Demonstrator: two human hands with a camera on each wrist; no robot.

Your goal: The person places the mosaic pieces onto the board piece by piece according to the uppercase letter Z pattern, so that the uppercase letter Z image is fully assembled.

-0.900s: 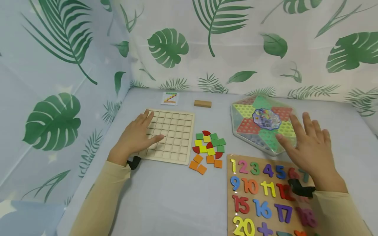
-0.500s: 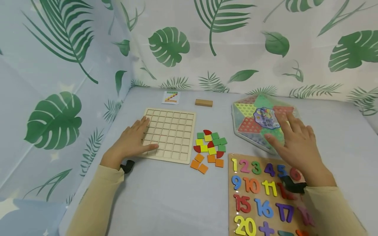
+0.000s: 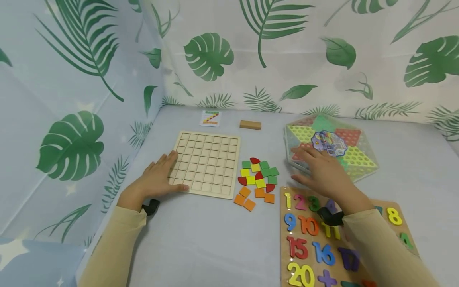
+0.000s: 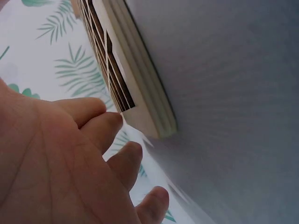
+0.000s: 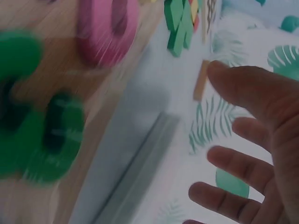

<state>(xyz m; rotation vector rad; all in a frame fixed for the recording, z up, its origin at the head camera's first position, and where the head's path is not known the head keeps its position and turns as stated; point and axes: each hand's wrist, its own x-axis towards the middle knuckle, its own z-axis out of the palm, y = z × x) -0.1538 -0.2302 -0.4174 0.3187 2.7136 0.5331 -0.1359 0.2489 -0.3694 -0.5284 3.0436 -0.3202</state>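
Observation:
My left hand (image 3: 152, 183) lies at the left edge of the square wooden grid board (image 3: 206, 163), fingers spread, the thumb by its lower left corner. In the left wrist view the fingertips are close to the corner of the board (image 4: 140, 70); contact cannot be told. My right hand (image 3: 322, 171) hovers with loose fingers above the near left part of the hexagonal Chinese checkers board (image 3: 358, 157), holding nothing. Between the hands lie several flat tiles: green squares (image 3: 265, 172), yellow squares (image 3: 250, 180), red quarter circles (image 3: 242, 181) and orange squares (image 3: 249, 205).
A wooden number board (image 3: 301, 231) with coloured numerals lies at the front right, under the right forearm. At the back are a small pattern card (image 3: 210, 118) and a wooden block (image 3: 250, 125). A leaf-printed cloth (image 3: 272, 71) rises behind the table.
My right hand has moved left, from the right side of the checkers board toward the tiles. My left hand has slid back slightly toward the board's left edge. The tiles have not moved.

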